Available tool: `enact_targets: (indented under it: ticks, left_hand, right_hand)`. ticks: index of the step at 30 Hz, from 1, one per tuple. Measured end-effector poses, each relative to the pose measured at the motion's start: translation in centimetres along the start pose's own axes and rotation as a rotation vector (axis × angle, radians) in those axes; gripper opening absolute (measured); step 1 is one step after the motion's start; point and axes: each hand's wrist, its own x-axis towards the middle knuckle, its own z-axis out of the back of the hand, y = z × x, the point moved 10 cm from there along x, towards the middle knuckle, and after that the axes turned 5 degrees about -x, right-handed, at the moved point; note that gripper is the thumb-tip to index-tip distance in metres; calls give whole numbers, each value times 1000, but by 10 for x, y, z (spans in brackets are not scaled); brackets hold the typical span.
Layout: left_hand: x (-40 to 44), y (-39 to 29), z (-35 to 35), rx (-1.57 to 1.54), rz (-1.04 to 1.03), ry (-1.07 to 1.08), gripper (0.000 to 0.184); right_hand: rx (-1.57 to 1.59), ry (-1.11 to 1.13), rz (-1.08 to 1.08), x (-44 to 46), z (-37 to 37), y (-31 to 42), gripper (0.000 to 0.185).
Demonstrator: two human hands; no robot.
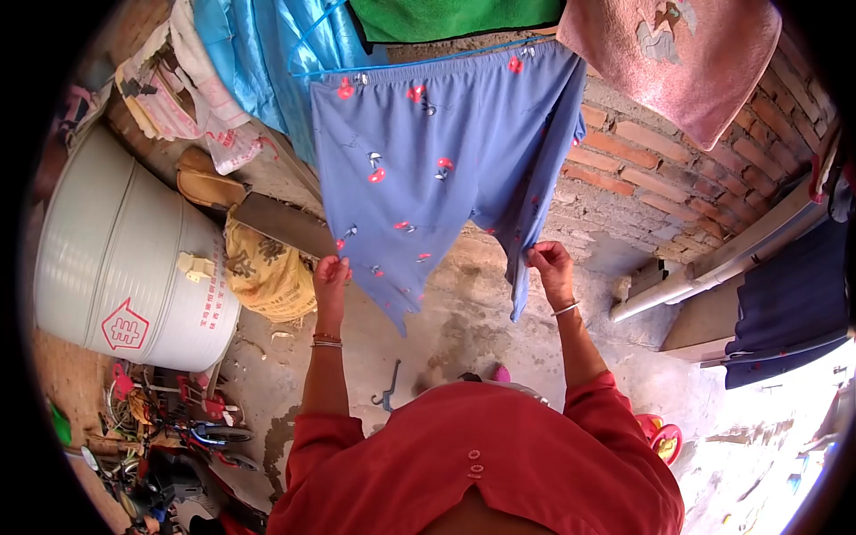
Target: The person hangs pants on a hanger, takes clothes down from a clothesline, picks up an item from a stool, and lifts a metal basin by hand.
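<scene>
Blue pants (410, 169) with a red cherry print hang from a blue hanger (428, 61) in front of me, waistband up. At the left edge of one leg, my left hand (332, 272) is closed, its fingers pinching the fabric. My right hand (551, 263) pinches the edge of the other leg, which is bunched and partly folded. Both arms reach forward, one on each side of the pants. The back of the garment is hidden from view.
A large white ribbed tank (134, 259) stands left, beside a yellow woven sack (267, 267). Green cloth (455, 18) and a pink towel (669, 62) hang above. Bikes (209, 437) stand lower left. A dark hook (388, 388) lies on the floor. Dark cloth (789, 294) hangs right.
</scene>
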Motion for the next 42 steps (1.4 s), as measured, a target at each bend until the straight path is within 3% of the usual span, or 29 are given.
enact_targets:
  ticks: [9, 15, 22, 27, 37, 39, 42]
  left_hand:
    - [3, -18, 7, 30, -42, -12, 12]
    - [19, -25, 40, 37, -56, -156, 14]
    - [35, -27, 55, 155, -54, -144, 15]
    - [35, -31, 47, 233, -82, -130, 15]
    - [20, -30, 18, 139, -77, 68, 12]
    - [15, -24, 11, 148, 72, 105, 11]
    - [6, -31, 2, 50, 79, 64, 10]
  right_hand:
    - [-184, -232, 43, 22, 62, -2, 5]
    - [-309, -431, 61, 38, 134, 11, 9]
    - [-430, -550, 75, 46, 164, 36, 13]
    - [-480, -547, 162, 56, 184, 45, 17]
    - [-112, -331, 87, 49, 159, 41, 10]
    - [-121, -309, 86, 48, 155, 39, 8]
    - [-128, -312, 119, 45, 154, 40, 11]
